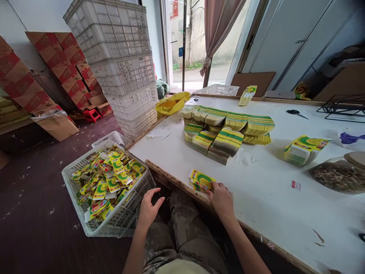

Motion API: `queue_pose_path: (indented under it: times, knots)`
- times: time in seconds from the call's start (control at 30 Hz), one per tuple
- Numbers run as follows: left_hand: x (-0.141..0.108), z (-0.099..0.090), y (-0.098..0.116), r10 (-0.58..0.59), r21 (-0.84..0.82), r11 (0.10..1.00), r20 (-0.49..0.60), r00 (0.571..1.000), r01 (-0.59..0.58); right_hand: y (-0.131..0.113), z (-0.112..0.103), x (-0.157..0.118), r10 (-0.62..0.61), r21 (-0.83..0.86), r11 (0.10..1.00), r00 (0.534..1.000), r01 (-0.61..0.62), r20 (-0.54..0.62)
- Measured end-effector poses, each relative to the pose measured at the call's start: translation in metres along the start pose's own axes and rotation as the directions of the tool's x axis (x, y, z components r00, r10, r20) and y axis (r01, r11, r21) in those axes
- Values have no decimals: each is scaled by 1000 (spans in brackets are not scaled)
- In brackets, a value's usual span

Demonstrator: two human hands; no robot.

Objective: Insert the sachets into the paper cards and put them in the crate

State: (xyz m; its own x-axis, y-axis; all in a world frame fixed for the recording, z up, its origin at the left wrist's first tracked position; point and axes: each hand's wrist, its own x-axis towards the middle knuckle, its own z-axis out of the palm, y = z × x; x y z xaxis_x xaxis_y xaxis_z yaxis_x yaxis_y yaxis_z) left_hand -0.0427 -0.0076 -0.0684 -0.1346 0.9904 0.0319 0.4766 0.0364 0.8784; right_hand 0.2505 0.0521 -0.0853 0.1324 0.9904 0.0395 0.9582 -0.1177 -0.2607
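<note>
At the table's near edge, my right hand grips the right end of a small yellow-and-green printed carton. Whether it is one carton or a few flat ones together, I cannot tell. My left hand hangs over my lap, its thumb and fingers apart with nothing between them. Just left of it stands a pale plastic crate heaped with similar yellow cartons. Farther up the table lie rows of bundled flat cartons, with yellow and green edges.
The white table also holds another carton stack, a jar, scissors and a black wire rack. A yellow bag lies at its far left corner. Tall stacked crates stand beyond the filled crate.
</note>
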Motion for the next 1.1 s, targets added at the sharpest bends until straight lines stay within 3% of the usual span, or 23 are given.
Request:
queue_pose_path:
  times: [0.23, 0.4, 0.47, 0.53, 0.6, 0.67, 0.77, 0.9, 1.0, 1.1]
  knots:
    - [-5, 13, 12, -38, -95, 994, 74, 997, 45, 2, 4, 2, 40, 137, 990, 997, -30, -64]
    - [-10, 22, 22, -64, -173, 981, 145, 987, 89, 5, 0, 2, 63, 323, 946, 991, -21, -117]
    - [-10, 28, 26, -68, -224, 968, 181, 981, 108, -1, -10, -2, 65, 526, 850, 987, 23, -149]
    - [-9, 38, 30, -49, -355, 927, 212, 976, 124, -17, -21, -10, 22, 743, 661, 987, 106, -161]
    - [-7, 49, 37, -14, -586, 801, 184, 983, 121, -39, -29, -25, -94, 869, 470, 988, 154, -124]
    - [-6, 60, 48, -24, -811, 574, 117, 993, 110, -64, -32, -43, -241, 939, 325, 970, 116, -37]
    - [-4, 66, 65, -133, -963, 254, 57, 989, 90, -93, -28, -70, -335, 978, 209, 940, 2, 69]
    - [-1, 60, 76, -245, -999, 45, 12, 970, 24, -104, -27, -90, -365, 990, 105, 923, -90, 123]
    - [1, 58, 73, -307, -997, 68, -49, 951, -30, -105, -28, -93, -448, 987, 112, 881, -112, 151]
    - [0, 61, 67, -372, -959, 281, -141, 917, -33, -104, -24, -89, -481, 984, 156, 863, -88, 153]
